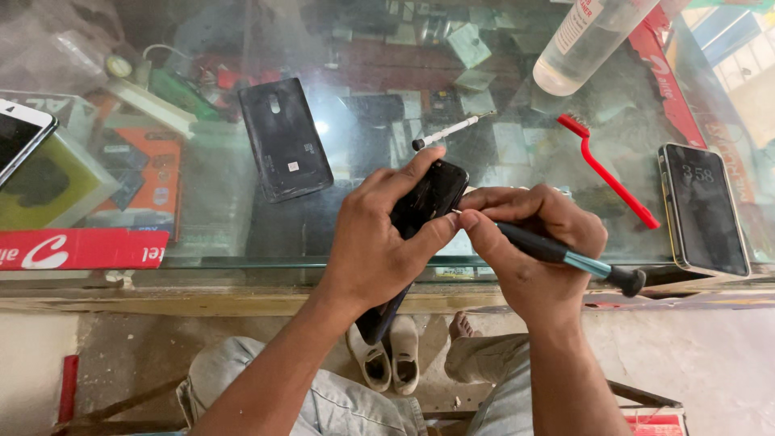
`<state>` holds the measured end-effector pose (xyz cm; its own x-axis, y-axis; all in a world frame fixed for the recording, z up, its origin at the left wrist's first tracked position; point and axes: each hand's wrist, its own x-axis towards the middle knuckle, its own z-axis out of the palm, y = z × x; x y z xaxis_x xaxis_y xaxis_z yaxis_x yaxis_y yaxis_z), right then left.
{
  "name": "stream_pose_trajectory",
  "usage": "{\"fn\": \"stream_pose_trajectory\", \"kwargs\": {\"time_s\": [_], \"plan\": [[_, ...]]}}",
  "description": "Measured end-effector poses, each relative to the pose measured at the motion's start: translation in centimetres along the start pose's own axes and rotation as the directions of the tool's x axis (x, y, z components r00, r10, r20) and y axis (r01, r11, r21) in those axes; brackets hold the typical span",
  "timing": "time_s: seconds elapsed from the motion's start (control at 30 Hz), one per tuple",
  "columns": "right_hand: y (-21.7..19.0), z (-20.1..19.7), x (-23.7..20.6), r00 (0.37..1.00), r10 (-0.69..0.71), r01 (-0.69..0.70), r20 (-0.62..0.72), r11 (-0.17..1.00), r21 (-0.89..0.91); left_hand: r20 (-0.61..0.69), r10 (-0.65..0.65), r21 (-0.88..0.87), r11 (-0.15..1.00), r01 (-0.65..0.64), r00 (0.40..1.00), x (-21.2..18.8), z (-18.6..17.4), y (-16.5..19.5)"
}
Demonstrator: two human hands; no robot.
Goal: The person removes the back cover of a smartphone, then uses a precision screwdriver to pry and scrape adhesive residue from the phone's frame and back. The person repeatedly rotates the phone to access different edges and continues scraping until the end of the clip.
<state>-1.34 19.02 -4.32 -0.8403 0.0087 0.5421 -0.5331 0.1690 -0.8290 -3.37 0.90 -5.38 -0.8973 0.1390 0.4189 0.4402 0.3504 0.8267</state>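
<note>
My left hand (373, 242) grips a black phone (428, 198), held on its edge over the near rim of the glass counter (202, 234). My right hand (533, 250) holds a black and teal screwdriver (565, 257), with its tip at the side of the phone near my left thumb. A black phone back cover (284, 139) lies flat on the glass, to the left of my hands. A second small screwdriver (448, 131) rests on the glass just beyond the phone.
A red brush (607, 169) and a phone with a lit screen (704, 208) lie to the right. A clear plastic bottle (585, 36) stands at the back right. Another phone (20, 133) is at the left edge. Boxes show under the glass. My knees and shoes are below.
</note>
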Motion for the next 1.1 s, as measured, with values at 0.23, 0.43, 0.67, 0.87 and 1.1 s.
{"fn": "stream_pose_trajectory", "kwargs": {"time_s": [0.23,0.43,0.67,0.87,1.1], "plan": [[1.0,-0.9,0.1,0.994,0.099,-0.097,0.036,0.993,-0.063,0.089,-0.058,0.218,0.975,0.038,0.994,0.7,-0.4,-0.1],[4.1,0.5,1.3,0.990,0.138,-0.134,-0.026,0.986,0.098,0.183,-0.075,0.304,0.953,0.016,0.980,3.9,0.0,-1.5],[5.0,0.5,0.3,0.998,0.065,-0.060,0.020,0.979,-0.193,0.227,-0.113,0.417,0.909,0.008,0.967,5.1,0.1,-3.2],[4.7,1.2,0.6,0.996,-0.011,0.038,0.087,0.946,-0.321,0.255,-0.099,0.431,0.902,-0.021,0.962,5.4,-1.0,-3.6],[4.0,1.7,0.2,0.980,-0.146,0.187,0.133,0.903,-0.387,0.275,-0.133,0.476,0.880,-0.015,0.952,5.5,-1.6,-3.1]]}}
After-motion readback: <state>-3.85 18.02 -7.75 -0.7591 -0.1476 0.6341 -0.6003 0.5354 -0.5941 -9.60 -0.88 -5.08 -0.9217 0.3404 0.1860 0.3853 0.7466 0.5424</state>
